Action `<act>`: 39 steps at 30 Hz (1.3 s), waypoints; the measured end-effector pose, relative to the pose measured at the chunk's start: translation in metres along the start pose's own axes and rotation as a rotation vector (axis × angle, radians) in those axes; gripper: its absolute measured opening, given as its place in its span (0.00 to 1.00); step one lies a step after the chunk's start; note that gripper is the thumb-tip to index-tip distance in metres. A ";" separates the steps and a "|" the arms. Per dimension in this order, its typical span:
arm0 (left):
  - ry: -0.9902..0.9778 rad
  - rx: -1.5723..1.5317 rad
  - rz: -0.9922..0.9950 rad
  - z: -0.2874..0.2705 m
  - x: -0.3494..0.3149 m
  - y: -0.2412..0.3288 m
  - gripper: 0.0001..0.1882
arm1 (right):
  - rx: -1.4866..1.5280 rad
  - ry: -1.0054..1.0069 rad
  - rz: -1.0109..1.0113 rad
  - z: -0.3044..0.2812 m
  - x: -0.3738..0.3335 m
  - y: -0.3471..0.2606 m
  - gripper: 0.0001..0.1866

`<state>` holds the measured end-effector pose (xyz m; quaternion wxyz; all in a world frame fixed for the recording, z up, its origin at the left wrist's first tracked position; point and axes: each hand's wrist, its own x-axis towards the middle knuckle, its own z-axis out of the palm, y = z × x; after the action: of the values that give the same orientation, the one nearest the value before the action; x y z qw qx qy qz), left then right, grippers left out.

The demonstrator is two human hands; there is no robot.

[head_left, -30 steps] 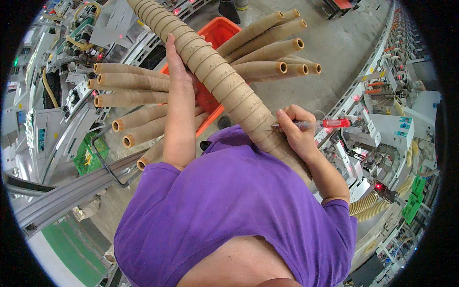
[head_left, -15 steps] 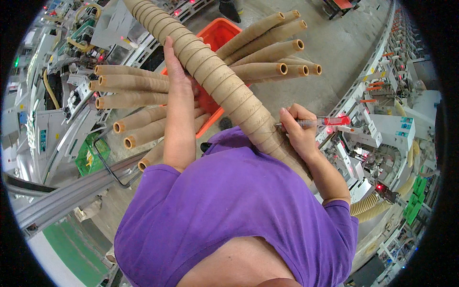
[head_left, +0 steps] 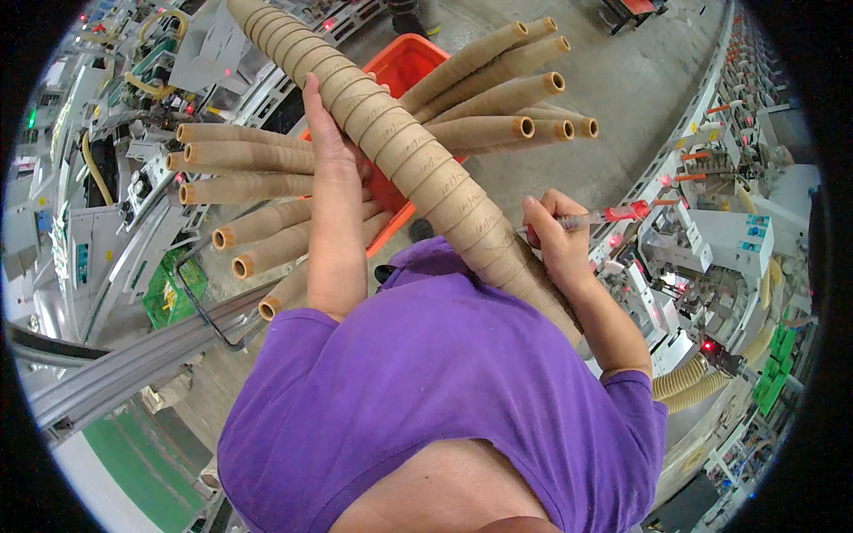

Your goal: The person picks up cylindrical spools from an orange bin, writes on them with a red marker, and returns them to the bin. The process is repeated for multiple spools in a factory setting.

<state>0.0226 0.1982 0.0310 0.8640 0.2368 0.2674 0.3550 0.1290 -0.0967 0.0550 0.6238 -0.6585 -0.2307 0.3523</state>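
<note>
A long stack of nested brown cardboard cones (head_left: 400, 142) runs from my chest up to the top left. My left hand (head_left: 324, 124) lies flat along its left side, fingers straight, holding it up. My right hand (head_left: 555, 235) sits against the lower right of the stack and grips a red-and-clear cutter (head_left: 613, 215) that points right. Beneath the stack an orange crate (head_left: 404, 67) holds several more cone stacks (head_left: 498, 93) that fan out to the left and right.
Textile machinery with red lamps and hoses curves along the right (head_left: 720, 222). More machine units and cables line the left (head_left: 107, 186). A green basket (head_left: 169, 293) and a grey metal rail (head_left: 133, 355) lie at lower left. Grey concrete floor (head_left: 640, 80) lies beyond the crate.
My right hand has shifted slightly along the lower part of the stack with the cutter. The stack and my left hand have stayed almost still.
</note>
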 end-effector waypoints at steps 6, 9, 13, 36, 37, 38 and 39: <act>-0.024 -0.009 -0.009 -0.002 0.000 0.000 0.38 | 0.039 0.032 0.091 0.000 0.003 0.002 0.20; -0.036 -0.028 -0.039 -0.003 0.001 0.001 0.39 | 0.019 0.024 0.104 -0.002 0.007 0.004 0.19; 0.043 0.039 0.029 -0.003 0.003 -0.001 0.38 | -0.109 0.063 0.000 -0.005 0.003 0.004 0.19; 0.114 0.076 0.088 -0.007 0.007 0.003 0.36 | -0.065 -0.044 -0.019 -0.008 -0.008 0.002 0.18; 0.108 0.071 0.086 -0.007 0.008 0.003 0.36 | -0.074 -0.048 -0.037 -0.008 -0.007 0.003 0.18; 0.107 0.063 0.082 -0.007 0.008 0.003 0.36 | -0.083 -0.051 -0.053 -0.007 -0.007 0.003 0.18; 0.099 0.062 0.075 -0.007 0.008 0.003 0.36 | -0.091 -0.054 -0.069 -0.007 -0.006 0.004 0.18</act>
<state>0.0214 0.2078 0.0249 0.8280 0.2556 0.3115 0.3900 0.1298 -0.1067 0.0522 0.5988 -0.6680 -0.2857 0.3371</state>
